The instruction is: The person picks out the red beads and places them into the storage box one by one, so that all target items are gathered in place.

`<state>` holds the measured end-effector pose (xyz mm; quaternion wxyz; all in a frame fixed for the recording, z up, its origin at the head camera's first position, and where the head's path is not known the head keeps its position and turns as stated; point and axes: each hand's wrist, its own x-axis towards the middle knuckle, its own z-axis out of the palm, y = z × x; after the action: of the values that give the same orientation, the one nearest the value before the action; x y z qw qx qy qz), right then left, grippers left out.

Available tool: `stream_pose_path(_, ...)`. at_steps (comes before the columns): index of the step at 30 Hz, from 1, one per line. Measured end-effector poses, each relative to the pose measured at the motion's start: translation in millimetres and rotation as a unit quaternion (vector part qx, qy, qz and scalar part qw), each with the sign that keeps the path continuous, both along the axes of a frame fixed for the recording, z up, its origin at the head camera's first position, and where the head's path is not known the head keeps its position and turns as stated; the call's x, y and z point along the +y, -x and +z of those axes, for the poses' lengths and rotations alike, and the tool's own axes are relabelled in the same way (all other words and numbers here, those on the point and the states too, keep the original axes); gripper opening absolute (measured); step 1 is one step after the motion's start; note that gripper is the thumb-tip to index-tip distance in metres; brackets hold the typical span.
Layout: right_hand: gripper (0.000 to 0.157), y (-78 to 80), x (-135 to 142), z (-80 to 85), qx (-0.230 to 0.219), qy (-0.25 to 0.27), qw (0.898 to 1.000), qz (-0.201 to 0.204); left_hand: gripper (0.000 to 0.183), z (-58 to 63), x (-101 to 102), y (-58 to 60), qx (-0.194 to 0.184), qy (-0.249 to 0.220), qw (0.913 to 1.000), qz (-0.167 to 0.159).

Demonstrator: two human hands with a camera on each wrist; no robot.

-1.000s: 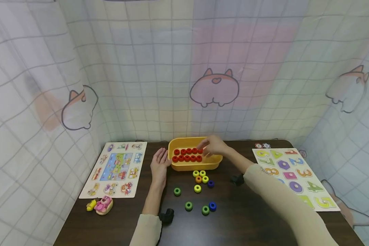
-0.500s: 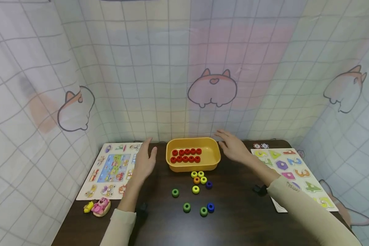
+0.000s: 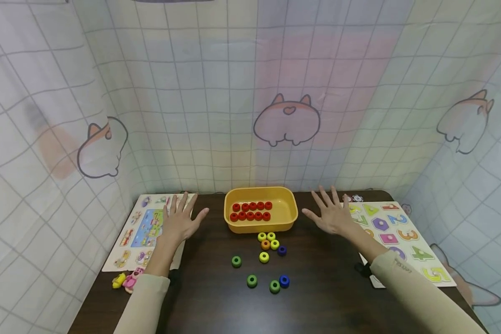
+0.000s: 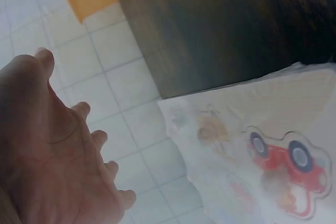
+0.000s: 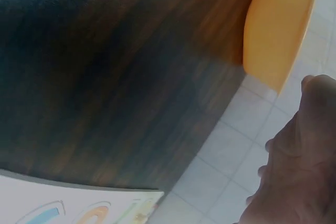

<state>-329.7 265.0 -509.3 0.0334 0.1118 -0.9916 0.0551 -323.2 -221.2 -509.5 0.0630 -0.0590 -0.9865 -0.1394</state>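
Fingers spread, my left hand (image 3: 178,225) holds nothing and overlaps the right side of the vehicle puzzle board (image 3: 127,253) in the head view. My right hand (image 3: 331,215), also spread and holding nothing, is right of the yellow tray (image 3: 284,211), close to the number puzzle board (image 3: 427,239). Inside the tray, red beads (image 3: 250,216) stand in two rows toward its left. In front of it lie yellow beads (image 3: 264,257), an orange bead (image 3: 265,244), green beads (image 3: 252,280), a dark blue bead (image 3: 282,250) and a blue bead (image 3: 284,280).
A pink bear toy (image 3: 131,279) and a small yellow toy (image 3: 118,280) sit at the table's left edge. Poker chips (image 3: 357,198) lie at the back right. A checked curtain (image 3: 217,116) hangs behind the dark table (image 3: 234,311).
My right hand has left the tray and moved right. My left hand has moved from the tray's left side toward the vehicle board. Both hands have spread their fingers.
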Motion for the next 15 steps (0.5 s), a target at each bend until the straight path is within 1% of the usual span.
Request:
stream_pose_path(3, 0.085, -0.6, -2.1, -1.0, 0.0, 0.008, 1.0, 0.001, 0.081, -3.0, -2.6, 0.9, -0.01, -0.005, 0.9999, 0.008)
stream_pose_path(10, 0.082, -1.8, -8.9, 5.6, 0.0, 0.011, 1.0, -0.001, 0.081, -2.9, -4.8, 0.6, 0.001, -0.006, 0.9999, 0.014)
stream_pose_path(15, 0.081, -2.7, -9.7, 4.2, -0.007, 0.016, 1.0, -0.001, 0.081, -3.6, -5.2, -1.4, -0.001, -0.011, 0.9999, 0.013)
